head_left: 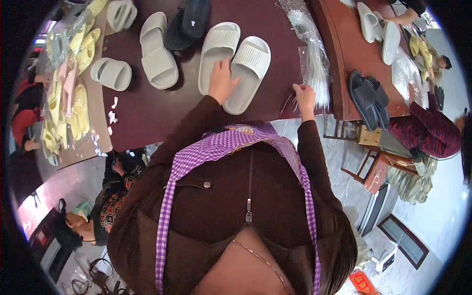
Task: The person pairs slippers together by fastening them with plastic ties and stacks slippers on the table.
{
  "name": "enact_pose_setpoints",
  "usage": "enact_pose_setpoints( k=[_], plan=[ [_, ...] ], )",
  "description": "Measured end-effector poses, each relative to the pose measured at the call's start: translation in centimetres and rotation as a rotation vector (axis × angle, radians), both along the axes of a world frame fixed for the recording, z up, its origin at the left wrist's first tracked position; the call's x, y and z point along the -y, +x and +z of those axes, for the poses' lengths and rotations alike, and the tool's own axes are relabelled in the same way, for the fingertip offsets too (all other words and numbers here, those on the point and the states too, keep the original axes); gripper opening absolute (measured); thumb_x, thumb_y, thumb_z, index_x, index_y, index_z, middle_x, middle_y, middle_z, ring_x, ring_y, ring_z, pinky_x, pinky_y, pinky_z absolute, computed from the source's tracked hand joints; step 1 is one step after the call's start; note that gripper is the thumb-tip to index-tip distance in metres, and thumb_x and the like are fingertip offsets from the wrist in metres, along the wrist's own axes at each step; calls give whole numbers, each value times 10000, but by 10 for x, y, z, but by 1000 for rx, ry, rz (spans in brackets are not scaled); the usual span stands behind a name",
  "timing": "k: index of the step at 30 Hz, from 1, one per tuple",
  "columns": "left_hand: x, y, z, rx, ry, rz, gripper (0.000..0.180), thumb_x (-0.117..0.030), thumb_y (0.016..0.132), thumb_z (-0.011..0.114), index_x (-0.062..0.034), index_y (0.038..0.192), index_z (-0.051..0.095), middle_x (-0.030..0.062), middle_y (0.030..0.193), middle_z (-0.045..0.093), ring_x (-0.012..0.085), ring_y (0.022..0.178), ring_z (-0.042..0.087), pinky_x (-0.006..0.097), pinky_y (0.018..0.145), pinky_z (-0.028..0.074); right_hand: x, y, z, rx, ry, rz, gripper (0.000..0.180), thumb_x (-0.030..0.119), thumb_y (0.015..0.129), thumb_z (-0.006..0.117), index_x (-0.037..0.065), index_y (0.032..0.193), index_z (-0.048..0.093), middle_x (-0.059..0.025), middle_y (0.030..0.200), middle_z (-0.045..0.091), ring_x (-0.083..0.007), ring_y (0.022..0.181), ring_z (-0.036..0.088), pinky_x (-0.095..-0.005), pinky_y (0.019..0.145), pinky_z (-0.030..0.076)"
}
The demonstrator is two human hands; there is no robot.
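Observation:
Before me on the dark red table lies a pair of light grey slide slippers (250, 73), side by side with ribbed straps turned away from me. My left hand (223, 82) rests over their inner edges, fingers on the left slipper and thumb stretched toward the right one. To the right, near the table's front edge, my right hand (304, 97) is closed in a pinch. Thin pale strands show beside its fingertips; how many it holds is hard to see. Just beyond it lies a bundle of thin white plastic strands (314, 71) in clear wrapping.
More grey slippers (160, 66) and dark slippers (189, 24) stand further left and back. Bagged yellow and pink slippers (73, 93) cover the left board, near white scraps (112, 117). On the right table (339, 54) sit black slides (368, 101). Other people (425, 125) sit nearby.

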State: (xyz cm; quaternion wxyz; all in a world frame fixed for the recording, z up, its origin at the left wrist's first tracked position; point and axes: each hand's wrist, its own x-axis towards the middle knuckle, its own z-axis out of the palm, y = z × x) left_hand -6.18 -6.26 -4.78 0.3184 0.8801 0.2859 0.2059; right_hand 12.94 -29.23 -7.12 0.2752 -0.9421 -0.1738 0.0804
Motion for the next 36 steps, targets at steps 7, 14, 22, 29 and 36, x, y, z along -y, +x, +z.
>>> enact_pose_setpoints(
  k=[7,14,22,29,36],
  plan=[
    [-23,-41,-10,-137,144,95,497,-188,705,669,6,1121,479,212,1062,496,377,987,482,416,840,411,-11,15,-5,32,-190,-11,314,286,741,571,-16,782,649,-194,761,636,-359,723,610,-419,672,473],
    [3,-15,22,73,-274,-84,358,-124,765,600,-2,1091,517,168,974,548,290,876,560,354,780,446,0,-6,51,-538,158,18,210,188,741,568,-4,658,590,-95,551,558,-190,496,543,-305,444,418],
    [39,49,68,314,-111,-724,253,-81,782,576,-38,1031,560,122,897,553,290,851,547,378,752,438,-7,-54,113,-998,570,71,83,98,762,557,39,707,536,-20,604,508,-83,428,422,-215,375,311],
    [41,67,43,293,-171,-910,177,-121,763,578,-56,928,594,105,862,566,300,858,536,386,726,427,-7,-49,122,-1126,725,176,132,120,784,568,59,695,493,-33,634,521,-75,414,400,-202,362,296],
    [41,61,30,345,-219,-749,113,-96,791,558,-35,885,568,105,825,567,279,809,555,379,709,441,-33,9,110,-601,415,268,158,168,785,603,16,813,574,-66,696,573,-130,561,517,-243,503,417]
  ],
)
